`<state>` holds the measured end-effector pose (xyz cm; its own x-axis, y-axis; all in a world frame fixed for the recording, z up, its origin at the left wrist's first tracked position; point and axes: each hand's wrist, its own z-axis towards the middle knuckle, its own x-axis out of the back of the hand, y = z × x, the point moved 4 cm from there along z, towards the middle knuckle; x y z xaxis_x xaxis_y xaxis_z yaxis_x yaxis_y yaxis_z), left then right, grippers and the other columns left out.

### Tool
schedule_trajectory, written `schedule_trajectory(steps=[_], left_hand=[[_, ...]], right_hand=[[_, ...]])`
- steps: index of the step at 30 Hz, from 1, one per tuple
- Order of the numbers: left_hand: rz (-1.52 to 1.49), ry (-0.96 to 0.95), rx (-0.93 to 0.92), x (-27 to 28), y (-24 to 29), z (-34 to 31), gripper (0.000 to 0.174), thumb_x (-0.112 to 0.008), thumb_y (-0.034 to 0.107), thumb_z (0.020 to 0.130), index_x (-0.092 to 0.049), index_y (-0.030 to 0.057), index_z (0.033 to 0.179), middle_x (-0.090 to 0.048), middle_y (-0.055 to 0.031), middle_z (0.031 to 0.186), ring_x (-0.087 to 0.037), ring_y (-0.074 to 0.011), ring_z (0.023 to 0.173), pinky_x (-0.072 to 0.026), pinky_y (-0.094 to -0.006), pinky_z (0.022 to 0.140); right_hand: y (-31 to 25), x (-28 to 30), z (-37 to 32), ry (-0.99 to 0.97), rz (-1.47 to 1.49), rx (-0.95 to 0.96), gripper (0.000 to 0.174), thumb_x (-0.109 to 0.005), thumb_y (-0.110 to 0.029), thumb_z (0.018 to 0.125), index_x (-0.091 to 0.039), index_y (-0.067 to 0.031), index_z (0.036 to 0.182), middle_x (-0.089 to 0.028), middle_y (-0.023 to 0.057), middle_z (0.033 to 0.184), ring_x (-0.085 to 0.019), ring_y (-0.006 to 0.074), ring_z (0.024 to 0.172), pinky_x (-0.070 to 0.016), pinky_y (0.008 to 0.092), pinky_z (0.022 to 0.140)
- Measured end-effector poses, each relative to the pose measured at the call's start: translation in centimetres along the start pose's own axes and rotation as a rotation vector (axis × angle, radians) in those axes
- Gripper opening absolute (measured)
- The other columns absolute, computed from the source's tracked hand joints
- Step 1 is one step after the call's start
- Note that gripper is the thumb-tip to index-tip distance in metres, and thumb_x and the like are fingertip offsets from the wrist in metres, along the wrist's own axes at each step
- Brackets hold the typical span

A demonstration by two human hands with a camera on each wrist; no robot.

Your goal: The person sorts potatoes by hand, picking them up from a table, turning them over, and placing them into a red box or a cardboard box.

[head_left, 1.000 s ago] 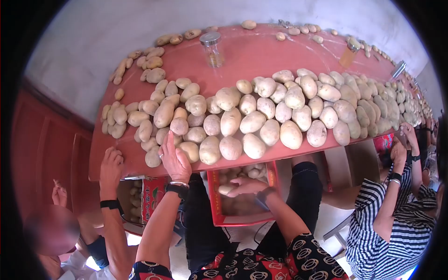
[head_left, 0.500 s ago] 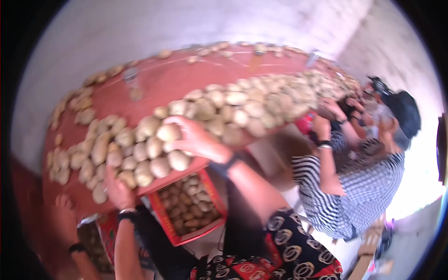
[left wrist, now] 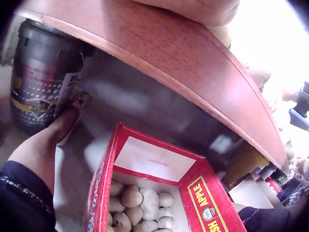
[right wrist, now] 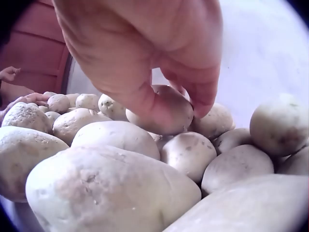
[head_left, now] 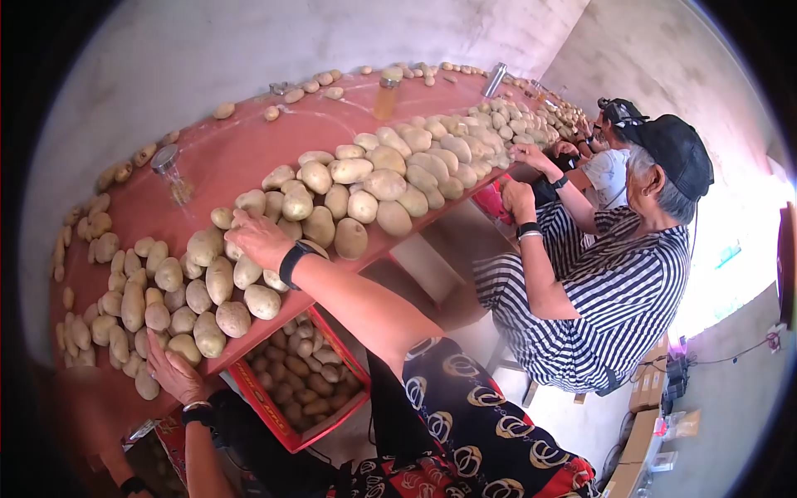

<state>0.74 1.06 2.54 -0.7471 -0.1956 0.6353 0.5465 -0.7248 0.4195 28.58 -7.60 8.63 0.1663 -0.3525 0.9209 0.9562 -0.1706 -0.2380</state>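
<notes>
My right hand (head_left: 264, 241) reaches over the potatoes spread along the front of the red table (head_left: 249, 149). In the right wrist view its thumb and fingers pinch a pale potato (right wrist: 166, 110) that sits among several others. My left hand (head_left: 176, 372) rests at the table's front edge, fingers extended against the nearest potatoes (head_left: 184, 349). Only part of that hand shows at the top of the left wrist view. Below the edge stands a red cardboard box (head_left: 266, 412) with potatoes (head_left: 303, 373) inside.
A lidded glass jar (head_left: 172, 174), a jar of amber liquid (head_left: 387, 95) and a metal flask (head_left: 495, 79) stand farther back. A person in a striped shirt (head_left: 598, 307) sits to my right. Under the table is a dark bucket (left wrist: 41, 77).
The head view has turned to the right. My right hand has come up from the red box to the potatoes on the table. My left hand has stayed near the table edge.
</notes>
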Motion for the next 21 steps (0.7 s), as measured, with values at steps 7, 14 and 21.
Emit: schedule_trajectory(steps=[7, 14, 21], left_hand=[[-0.006, 0.006, -0.037, -0.1, -0.1, 0.1, 0.053, -0.03, 0.026, 0.088, -0.037, 0.0048, 0.136, -0.043, -0.0181, 0.134, -0.039, -0.035, 0.123, -0.0238, -0.0452, 0.103], [0.014, -0.015, -0.029, -0.2, -0.1, 0.2, 0.055, -0.029, 0.026, 0.087, -0.037, 0.0047, 0.136, -0.044, -0.0187, 0.133, -0.04, -0.0362, 0.121, -0.0254, -0.0443, 0.102], [0.018, -0.01, -0.041, 0.0, 0.2, 0.2, 0.055, -0.028, 0.027, 0.087, -0.037, 0.0047, 0.136, -0.045, -0.0185, 0.133, -0.041, -0.0367, 0.119, -0.026, -0.0442, 0.101]], right_hand=[[-1.2, 0.0, -0.4, 0.083, -0.02, -0.105, 0.045, -0.053, -0.002, 0.078, -0.048, -0.0072, 0.122, -0.04, 0.0227, 0.127, -0.04, 0.0368, 0.118, -0.0356, 0.0449, 0.096], [-0.9, 1.1, -0.5, -0.133, 0.128, -0.229, 0.057, -0.059, -0.012, 0.074, -0.039, 0.0001, 0.125, -0.037, 0.023, 0.128, -0.038, 0.0371, 0.12, -0.0338, 0.0463, 0.095], [-1.0, 0.6, -0.4, -0.091, 0.024, -0.162, 0.047, -0.062, -0.014, 0.074, -0.05, -0.0069, 0.12, -0.041, 0.0193, 0.125, -0.039, 0.034, 0.119, -0.0345, 0.0449, 0.095]])
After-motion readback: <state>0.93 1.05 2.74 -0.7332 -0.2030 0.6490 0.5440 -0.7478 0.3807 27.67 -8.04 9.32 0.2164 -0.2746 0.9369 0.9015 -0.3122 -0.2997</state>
